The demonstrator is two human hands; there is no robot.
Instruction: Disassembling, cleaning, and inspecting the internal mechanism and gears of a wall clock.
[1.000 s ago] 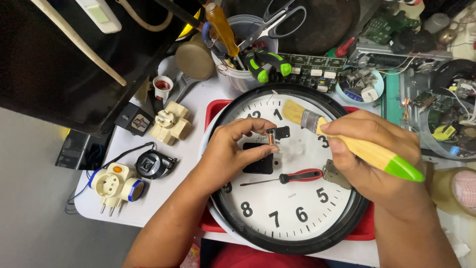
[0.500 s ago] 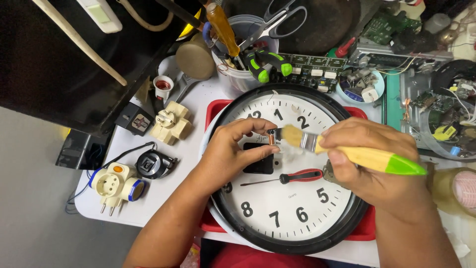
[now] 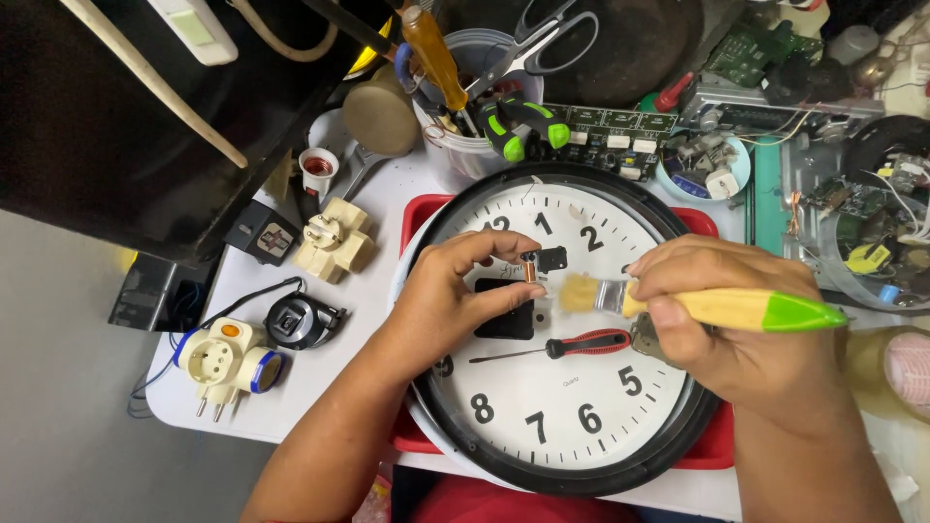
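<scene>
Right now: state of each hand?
Left hand: closed, pinching a small copper coil.
Right hand: closed, holding a paintbrush.

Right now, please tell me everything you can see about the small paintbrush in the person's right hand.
The paintbrush has pale, short bristles, a shiny metal ferrule and a handle that looks wooden, yellow with a green pointed end. It lies nearly level above the wall clock's white face, bristles pointing left. The right hand grips it near the ferrule. The bristle tip is close to a small copper-coloured part pinched in the left hand; whether they touch is unclear.
</scene>
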